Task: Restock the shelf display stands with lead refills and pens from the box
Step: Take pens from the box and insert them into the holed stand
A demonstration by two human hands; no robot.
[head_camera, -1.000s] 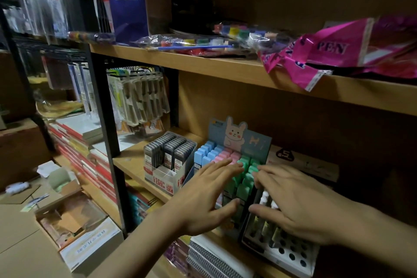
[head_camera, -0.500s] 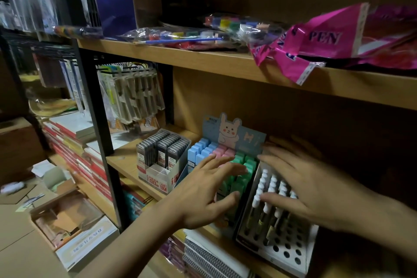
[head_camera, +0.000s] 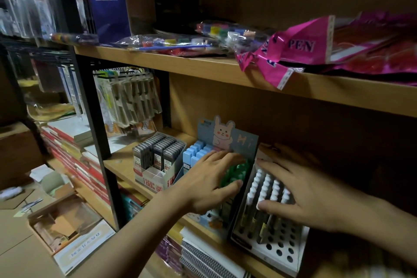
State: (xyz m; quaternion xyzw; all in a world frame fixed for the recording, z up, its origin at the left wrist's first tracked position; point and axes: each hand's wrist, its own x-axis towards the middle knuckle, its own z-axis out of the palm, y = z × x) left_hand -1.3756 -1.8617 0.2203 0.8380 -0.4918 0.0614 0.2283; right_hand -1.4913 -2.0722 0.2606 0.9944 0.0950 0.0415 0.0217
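Observation:
On the middle shelf [head_camera: 121, 162] stand three display stands side by side. The left stand [head_camera: 158, 178] holds dark lead refill cases [head_camera: 160, 151]. The middle one, with a rabbit card [head_camera: 222, 135], holds blue, pink and green cases [head_camera: 196, 157]. My left hand [head_camera: 209, 183] lies flat on its green cases, fingers straight. To the right, a white perforated pen stand [head_camera: 277, 248] holds several white-capped pens [head_camera: 264, 185]. My right hand [head_camera: 302, 198] rests spread over those pens, thumb against their caps.
A pink PEN packet [head_camera: 300, 45], paint pot sets [head_camera: 180, 42] and a blue BASKETBALL box [head_camera: 106, 0] lie on the upper shelf. Notebooks [head_camera: 203, 259] are stacked below. An opened cardboard box [head_camera: 67, 230] sits on the floor at lower left. A black upright post [head_camera: 94, 137] stands left.
The pen stand has slid back beside the rabbit stand, and my right hand moved with it to lie over the pen caps. My left hand stays on the coloured cases.

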